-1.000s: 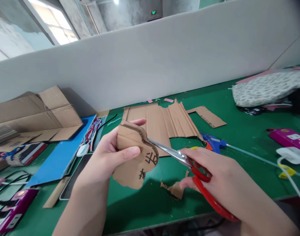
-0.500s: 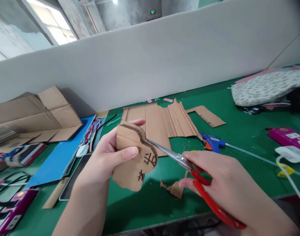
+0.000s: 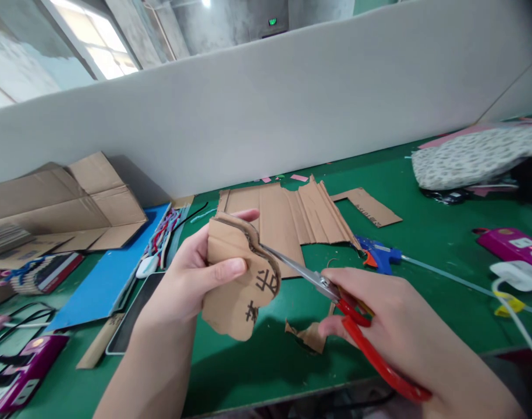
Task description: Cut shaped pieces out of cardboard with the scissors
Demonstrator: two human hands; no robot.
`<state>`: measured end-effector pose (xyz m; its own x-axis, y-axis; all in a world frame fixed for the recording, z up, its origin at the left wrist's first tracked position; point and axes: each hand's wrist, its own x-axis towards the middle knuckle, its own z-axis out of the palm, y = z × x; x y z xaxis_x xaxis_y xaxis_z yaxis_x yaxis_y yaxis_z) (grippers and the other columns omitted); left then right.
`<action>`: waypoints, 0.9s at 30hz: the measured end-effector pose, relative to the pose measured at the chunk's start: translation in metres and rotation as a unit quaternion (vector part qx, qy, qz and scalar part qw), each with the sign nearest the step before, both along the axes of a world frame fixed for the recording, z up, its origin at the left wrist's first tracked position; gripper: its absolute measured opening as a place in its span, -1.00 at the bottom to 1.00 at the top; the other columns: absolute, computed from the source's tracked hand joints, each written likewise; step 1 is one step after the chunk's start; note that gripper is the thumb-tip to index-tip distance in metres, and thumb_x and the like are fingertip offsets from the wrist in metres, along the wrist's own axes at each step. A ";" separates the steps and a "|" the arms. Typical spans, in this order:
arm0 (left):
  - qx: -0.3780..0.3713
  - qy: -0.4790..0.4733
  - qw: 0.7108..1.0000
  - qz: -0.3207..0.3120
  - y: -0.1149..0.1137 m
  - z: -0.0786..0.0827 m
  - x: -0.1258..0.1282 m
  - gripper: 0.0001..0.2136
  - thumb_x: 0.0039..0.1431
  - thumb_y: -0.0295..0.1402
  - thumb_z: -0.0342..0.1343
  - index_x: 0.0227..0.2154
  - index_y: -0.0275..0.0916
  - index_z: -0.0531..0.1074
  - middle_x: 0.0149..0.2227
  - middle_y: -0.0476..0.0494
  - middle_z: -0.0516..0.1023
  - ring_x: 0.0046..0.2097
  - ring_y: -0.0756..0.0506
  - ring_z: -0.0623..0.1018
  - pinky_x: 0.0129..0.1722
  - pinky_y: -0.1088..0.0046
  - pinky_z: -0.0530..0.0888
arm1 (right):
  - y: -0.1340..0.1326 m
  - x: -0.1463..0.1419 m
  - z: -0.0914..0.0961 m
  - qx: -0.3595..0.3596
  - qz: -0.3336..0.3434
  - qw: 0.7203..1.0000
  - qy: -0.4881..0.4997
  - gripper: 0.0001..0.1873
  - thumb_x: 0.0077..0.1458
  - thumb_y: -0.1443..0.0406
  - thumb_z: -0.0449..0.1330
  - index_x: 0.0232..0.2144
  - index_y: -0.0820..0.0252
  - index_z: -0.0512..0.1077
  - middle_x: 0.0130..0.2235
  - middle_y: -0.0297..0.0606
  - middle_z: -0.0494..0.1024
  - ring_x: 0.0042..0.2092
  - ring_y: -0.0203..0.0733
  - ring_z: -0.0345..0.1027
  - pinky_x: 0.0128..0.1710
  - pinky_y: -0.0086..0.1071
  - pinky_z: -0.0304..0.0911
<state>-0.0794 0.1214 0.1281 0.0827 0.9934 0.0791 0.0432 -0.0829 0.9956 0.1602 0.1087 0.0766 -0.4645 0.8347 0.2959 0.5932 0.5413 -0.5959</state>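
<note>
My left hand (image 3: pixel 196 276) is closed on a wavy-edged piece of cardboard (image 3: pixel 231 291), thumb on the front face and fingers behind. Dark printed characters show on its lower right part, and a second cardboard layer shows along its upper edge. In my right hand (image 3: pixel 375 314) are red-handled scissors (image 3: pixel 325 285), my fingers wrapped round the handles. The blades point up and left, their tip at the cardboard's curved right edge and looking nearly closed. Whether the tip grips the cardboard I cannot tell. A torn cardboard scrap (image 3: pixel 312 336) lies on the table below the scissors.
Behind my hands lies a large cardboard sheet (image 3: pixel 272 215) and an L-shaped offcut (image 3: pixel 375 212). A blue glue gun (image 3: pixel 382 256) with a long glue stick lies to the right, near a purple power strip (image 3: pixel 513 244). At left are a blue board (image 3: pixel 109 279) and a tablet (image 3: pixel 135 314).
The scissor handles have drawn slightly closer together in my right hand. My left hand and the cardboard stay almost in place; the whole view has shifted a little.
</note>
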 end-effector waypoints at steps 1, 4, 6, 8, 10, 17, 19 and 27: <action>0.002 0.002 1.000 -0.001 0.000 0.000 0.000 -0.52 -0.12 -0.30 0.28 -0.04 -0.06 0.45 -0.36 -0.04 0.55 -0.43 -0.08 0.56 -0.52 0.45 0.53 | 0.001 0.001 -0.001 -0.007 -0.004 1.000 0.007 -0.64 -0.06 0.20 0.32 -0.17 0.06 0.39 -0.30 -0.34 0.58 -0.34 -0.20 0.47 -0.36 -0.43 0.35; 0.005 -0.009 1.000 0.001 0.001 0.000 -0.001 -0.54 -0.12 -0.31 0.28 -0.06 -0.06 0.45 -0.37 -0.03 0.54 -0.45 -0.06 0.55 -0.53 0.48 0.52 | 0.004 0.005 -0.002 -0.035 -0.039 0.998 0.035 -0.65 -0.02 0.31 0.27 -0.14 0.02 0.34 -0.36 -0.44 0.57 -0.38 -0.26 0.47 -0.37 -0.48 0.36; 0.004 -0.019 1.000 0.006 0.001 0.000 -0.003 -0.54 -0.13 -0.32 0.29 -0.06 -0.06 0.45 -0.40 -0.01 0.53 -0.47 -0.05 0.54 -0.54 0.50 0.51 | 0.006 0.009 -0.003 -0.021 -0.073 0.995 0.056 -0.65 0.00 0.30 0.24 -0.12 0.03 0.32 -0.33 -0.41 0.57 -0.36 -0.25 0.48 -0.36 -0.47 0.37; 0.004 -0.014 1.000 0.005 0.001 0.000 -0.003 -0.51 -0.13 -0.30 0.29 -0.04 -0.07 0.44 -0.42 -0.02 0.53 -0.48 -0.06 0.54 -0.55 0.48 0.51 | 0.007 0.011 -0.004 0.004 -0.082 0.994 0.077 -0.59 -0.03 0.25 0.28 -0.10 0.03 0.30 -0.22 -0.33 0.56 -0.29 -0.18 0.48 -0.33 -0.42 0.38; 0.005 -0.001 1.000 -0.003 0.000 0.000 -0.003 -0.49 -0.12 -0.27 0.29 -0.01 -0.08 0.42 -0.41 -0.03 0.54 -0.47 -0.08 0.55 -0.55 0.47 0.51 | 0.006 0.011 -0.004 0.000 -0.059 0.994 0.090 -0.47 -0.09 0.23 0.32 -0.04 0.02 0.28 -0.17 -0.29 0.53 -0.25 -0.14 0.47 -0.29 -0.39 0.39; 0.031 -0.019 0.999 -0.002 0.000 -0.001 -0.001 -0.56 -0.12 -0.36 0.31 -0.08 -0.10 0.47 -0.37 -0.01 0.57 -0.40 -0.05 0.57 -0.48 0.54 0.53 | 0.004 0.007 -0.005 -0.027 -0.018 0.999 0.022 -0.32 -0.23 0.18 0.43 -0.01 -0.09 0.30 -0.19 -0.39 0.50 -0.21 -0.18 0.43 -0.22 -0.38 0.36; 0.036 0.003 0.999 -0.011 0.001 -0.001 -0.002 -0.59 -0.12 -0.36 0.32 -0.12 -0.13 0.48 -0.29 -0.05 0.58 -0.38 -0.07 0.58 -0.47 0.52 0.54 | 0.004 0.009 -0.007 -0.028 -0.024 0.999 0.007 -0.32 -0.21 0.14 0.41 0.00 -0.11 0.29 -0.16 -0.39 0.50 -0.18 -0.17 0.43 -0.20 -0.37 0.36; 0.058 -0.001 0.998 0.028 0.002 -0.004 0.002 -0.66 -0.13 -0.37 0.32 -0.19 -0.12 0.52 -0.24 -0.03 0.57 -0.39 -0.01 0.55 -0.48 0.59 0.51 | 0.006 0.010 -0.015 0.006 -0.027 1.000 -0.014 -0.40 -0.07 0.11 0.33 0.03 -0.08 0.26 -0.10 -0.32 0.49 -0.13 -0.13 0.43 -0.17 -0.30 0.39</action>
